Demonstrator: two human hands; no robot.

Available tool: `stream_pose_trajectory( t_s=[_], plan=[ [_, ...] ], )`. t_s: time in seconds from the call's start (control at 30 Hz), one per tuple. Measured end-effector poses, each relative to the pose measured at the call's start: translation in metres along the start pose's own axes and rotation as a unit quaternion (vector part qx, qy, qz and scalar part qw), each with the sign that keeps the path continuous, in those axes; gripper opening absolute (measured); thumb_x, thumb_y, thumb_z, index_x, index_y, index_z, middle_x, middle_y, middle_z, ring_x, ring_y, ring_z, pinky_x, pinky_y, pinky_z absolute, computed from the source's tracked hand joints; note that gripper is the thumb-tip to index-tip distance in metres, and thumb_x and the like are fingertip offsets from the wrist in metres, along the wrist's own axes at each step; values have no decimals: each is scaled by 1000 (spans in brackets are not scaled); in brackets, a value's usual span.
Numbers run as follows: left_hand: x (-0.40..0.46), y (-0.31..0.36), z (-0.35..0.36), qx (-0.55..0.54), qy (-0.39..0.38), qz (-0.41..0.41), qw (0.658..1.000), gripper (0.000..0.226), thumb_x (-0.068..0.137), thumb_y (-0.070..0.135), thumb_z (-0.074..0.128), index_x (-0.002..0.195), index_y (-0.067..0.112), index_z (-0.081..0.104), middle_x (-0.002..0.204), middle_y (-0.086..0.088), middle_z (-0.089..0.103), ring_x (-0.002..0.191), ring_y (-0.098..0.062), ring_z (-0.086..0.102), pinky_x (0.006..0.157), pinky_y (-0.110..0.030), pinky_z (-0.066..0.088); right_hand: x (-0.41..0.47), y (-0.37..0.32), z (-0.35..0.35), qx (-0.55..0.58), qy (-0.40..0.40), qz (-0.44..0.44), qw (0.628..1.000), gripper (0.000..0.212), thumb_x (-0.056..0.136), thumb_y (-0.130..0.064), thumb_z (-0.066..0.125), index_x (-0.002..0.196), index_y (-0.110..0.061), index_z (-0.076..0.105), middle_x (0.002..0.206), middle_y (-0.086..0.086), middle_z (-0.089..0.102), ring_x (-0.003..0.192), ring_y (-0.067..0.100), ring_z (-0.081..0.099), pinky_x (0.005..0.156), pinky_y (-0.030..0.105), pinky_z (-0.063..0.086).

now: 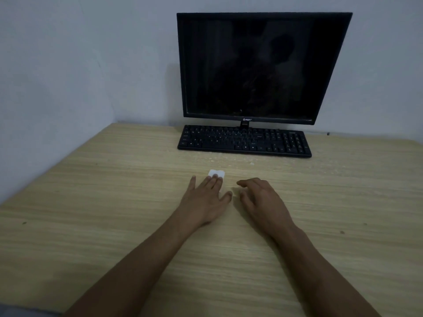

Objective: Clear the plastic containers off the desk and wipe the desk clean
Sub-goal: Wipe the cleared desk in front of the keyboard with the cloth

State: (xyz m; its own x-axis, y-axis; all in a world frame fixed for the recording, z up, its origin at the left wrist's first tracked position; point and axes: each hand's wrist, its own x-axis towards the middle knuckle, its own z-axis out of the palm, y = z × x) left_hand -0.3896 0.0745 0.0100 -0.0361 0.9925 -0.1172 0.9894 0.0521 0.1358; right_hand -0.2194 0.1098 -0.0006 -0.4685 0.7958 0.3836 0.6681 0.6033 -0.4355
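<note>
A small folded white tissue point(216, 173) lies on the light wooden desk point(103, 202) near its middle. My left hand point(206, 197) lies flat with straight fingers, three fingertips pressing on the tissue's near edge. My right hand point(258, 197) rests beside it on the desk, fingers loosely curled and holding nothing. Small pale crumbs point(251, 164) are scattered on the wood between the tissue and the keyboard. No plastic containers are in view.
A black keyboard point(245, 140) lies at the back of the desk under a dark switched-off monitor point(258, 65). Grey walls close the back and left sides. A few dark specks point(342, 232) mark the wood at right and left.
</note>
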Motion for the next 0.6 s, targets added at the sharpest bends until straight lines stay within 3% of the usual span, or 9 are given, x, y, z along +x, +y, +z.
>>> stream_pose_trajectory(
  t_s=[0.4,0.6],
  plan=[
    [66,16,-10,-13,2,-17,1000,64,100,48,14,154,16,1,162,0,-4,148,-13,-4,119,-46,-10,5,13,-6,-61,65,56,994,33,95,-12,46,124,-18,61,119,-3,61,110,15,51,84,30,46],
    [33,30,-5,-49,-23,72,996,59,101,43,14,154,23,1,161,7,-6,147,-6,-7,119,-42,-12,5,16,-9,-61,68,97,991,34,94,-11,44,124,-17,60,119,0,61,110,18,50,80,32,45]
  ],
)
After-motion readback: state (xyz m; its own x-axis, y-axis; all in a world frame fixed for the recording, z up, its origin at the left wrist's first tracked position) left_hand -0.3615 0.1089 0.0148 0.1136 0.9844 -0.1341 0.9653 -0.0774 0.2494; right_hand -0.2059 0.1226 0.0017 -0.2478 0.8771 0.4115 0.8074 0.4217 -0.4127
